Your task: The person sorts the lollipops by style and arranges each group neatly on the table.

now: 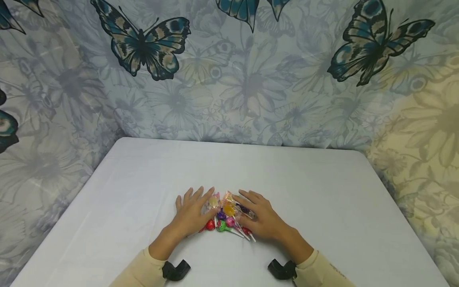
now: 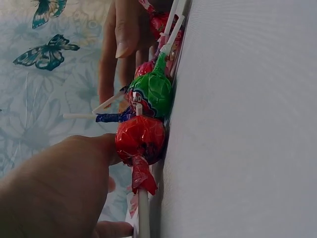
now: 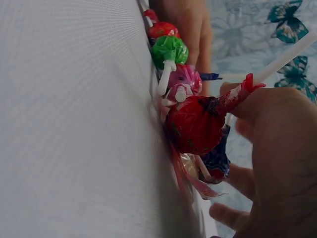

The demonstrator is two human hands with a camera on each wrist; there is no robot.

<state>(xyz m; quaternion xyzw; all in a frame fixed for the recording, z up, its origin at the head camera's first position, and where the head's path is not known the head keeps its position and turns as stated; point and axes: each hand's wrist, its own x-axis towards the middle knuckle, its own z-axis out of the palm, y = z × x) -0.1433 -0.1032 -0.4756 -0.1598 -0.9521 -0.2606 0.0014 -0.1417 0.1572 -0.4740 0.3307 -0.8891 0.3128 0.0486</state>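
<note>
Caution: uneven hand pressure may roll the round red lollipop (image 1: 210, 225) out of the candy pile (image 1: 221, 215), located at six o'clock from the head view's centre. Left hand (image 1: 191, 214), at the pile's nine o'clock, and right hand (image 1: 264, 217), at three o'clock: palms down, fingers extended, neither visibly gripping anything

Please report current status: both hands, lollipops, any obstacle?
Left hand and right hand flank the lollipops. Lollipops wrapped, bunched on white table. Nothing seen blocking either hand.
</note>
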